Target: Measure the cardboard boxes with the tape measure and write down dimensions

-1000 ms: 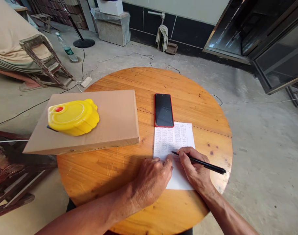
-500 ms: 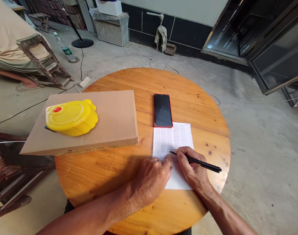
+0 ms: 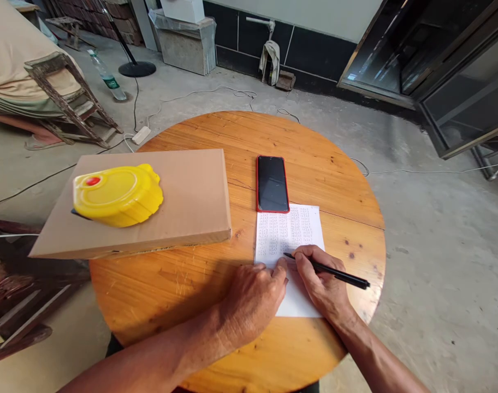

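A white sheet of paper (image 3: 298,300) lies on the round wooden table (image 3: 183,305), its upper part covered with rows of small handwritten characters. My right hand (image 3: 325,281) is closed round a black pen (image 3: 343,274), whose tip touches the sheet below the written rows. Pressed on the paper's left edge is my left hand (image 3: 257,297), its fingers curled and partly hidden beneath it. The two hands are close together, with the pen tip just above the left fingertips. A phone in a red case (image 3: 272,184) lies over the sheet's top left corner.
To the left, a flat cardboard box (image 3: 191,196) carries a yellow plastic case with a red button (image 3: 118,195). Beyond the table are a plastic bottle (image 3: 108,76), a worn wooden stool (image 3: 75,103), a black stand base (image 3: 137,69) and a power strip (image 3: 141,135) with cables on the floor.
The view has shifted very slightly. Both hands, the pen and the paper keep practically the same places.
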Motion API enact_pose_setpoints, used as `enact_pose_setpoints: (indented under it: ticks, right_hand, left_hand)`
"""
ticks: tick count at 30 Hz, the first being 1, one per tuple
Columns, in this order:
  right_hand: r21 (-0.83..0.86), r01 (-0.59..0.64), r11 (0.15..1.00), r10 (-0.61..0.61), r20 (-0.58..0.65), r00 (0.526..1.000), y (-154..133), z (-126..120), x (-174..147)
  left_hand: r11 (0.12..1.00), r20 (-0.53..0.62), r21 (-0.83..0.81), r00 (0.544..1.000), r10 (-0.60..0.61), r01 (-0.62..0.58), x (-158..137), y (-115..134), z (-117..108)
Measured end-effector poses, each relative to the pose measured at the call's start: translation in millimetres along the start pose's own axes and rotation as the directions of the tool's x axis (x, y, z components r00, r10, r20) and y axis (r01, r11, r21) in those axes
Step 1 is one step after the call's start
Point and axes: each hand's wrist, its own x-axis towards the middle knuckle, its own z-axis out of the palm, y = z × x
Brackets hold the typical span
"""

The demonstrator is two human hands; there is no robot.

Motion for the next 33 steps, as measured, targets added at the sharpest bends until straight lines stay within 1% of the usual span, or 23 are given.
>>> enact_pose_setpoints:
  ticks: [13, 18, 24, 30, 33]
  right_hand:
    - [-0.007, 0.014, 1.0, -0.014, -0.012, 1.0, 1.0, 1.1, 1.0]
    - [0.002, 0.021, 1.0, -0.021, 0.01, 1.0, 1.2, -0.1, 0.1]
    - [-0.002, 0.014, 1.0, -0.014, 0.007, 1.0, 1.1, 0.1, -0.3]
    - [0.001, 0.028, 1.0, -0.028, -0.002, 1.0, 0.9, -0.1, -0.2]
    - [0.011, 0.013, 1.0, -0.013, -0.003, 1.0, 1.0, -0.9, -0.3]
  left_hand:
    - [1.0, -0.023, 0.016, 0.999, 0.026, -0.026, -0.5, -1.8, 2.3]
    - [1.0, 0.0, 0.012, 1.0, 0.021, -0.021, -0.3, -0.6, -0.2]
    - [1.0, 0.034, -0.006, 0.999, -0.004, 0.004, 1.0, 0.6, -3.2]
    - [1.0, 0.039, -0.016, 0.999, -0.007, 0.007, 1.9, -0.1, -1.8]
    - [1.0, 0.032, -0.026, 0.999, -0.004, 0.005, 1.2, 0.1, -2.2]
